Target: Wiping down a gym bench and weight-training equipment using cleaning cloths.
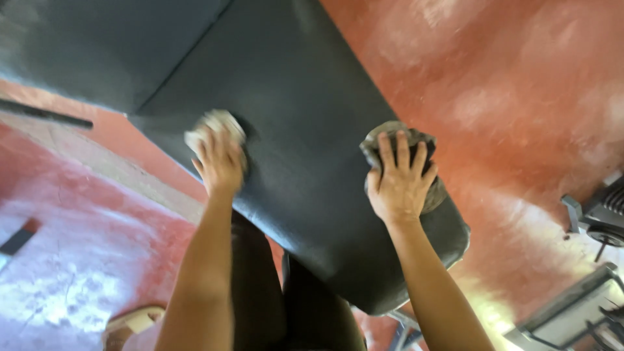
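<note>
1. Head view looks down our own arms onto a long black padded bench (305, 130); its upholstered top fills most of the frame and slopes away from us, so both arms reach out over it to get at the surface.
2. Beneath and around the bench lies a red painted floor (520, 97), worn pale in patches, with grey metal gym equipment (598, 221) standing well apart at the right edge.
3. Our right hand (398, 182) lies flat with the fingers spread, pressing a dark grey cloth (390, 140) against the pad near its right side; the open palm spreads the pressure over the rag.
4. Our left hand (220, 159) presses a lighter cloth (218, 123) onto the pad further left. It is blurred, so we cannot tell for certain whether the fingers are spread or bunched around the rag, though they seem to lie over it.
5. Both cloths touch the pad, trapped between palm and upholstery, well apart from each other.
</note>
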